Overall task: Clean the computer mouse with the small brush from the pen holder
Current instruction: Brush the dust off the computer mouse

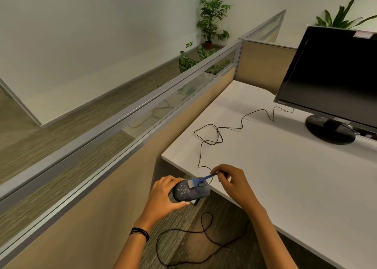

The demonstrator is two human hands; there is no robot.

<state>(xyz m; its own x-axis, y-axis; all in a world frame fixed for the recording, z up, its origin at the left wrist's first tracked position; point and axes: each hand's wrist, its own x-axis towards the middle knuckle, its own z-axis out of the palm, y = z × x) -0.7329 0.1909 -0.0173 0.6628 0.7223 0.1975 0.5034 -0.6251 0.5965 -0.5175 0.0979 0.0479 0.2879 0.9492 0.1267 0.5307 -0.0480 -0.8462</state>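
Observation:
My left hand (163,196) grips a dark computer mouse (190,191) speckled with white crumbs, held in the air just off the desk's left front corner. My right hand (232,182) pinches the handle of a small blue brush (201,180). Its pale bristles lie on the top of the mouse near the wheel. The mouse's black cable (214,134) runs from the mouse up across the desk toward the monitor. The pen holder is out of view.
A white desk (285,166) carries a black monitor (334,76) on a round stand (329,129) at the right. A beige partition with a glass strip (142,121) borders the desk on the left. Another black cable (183,246) loops on the carpet below.

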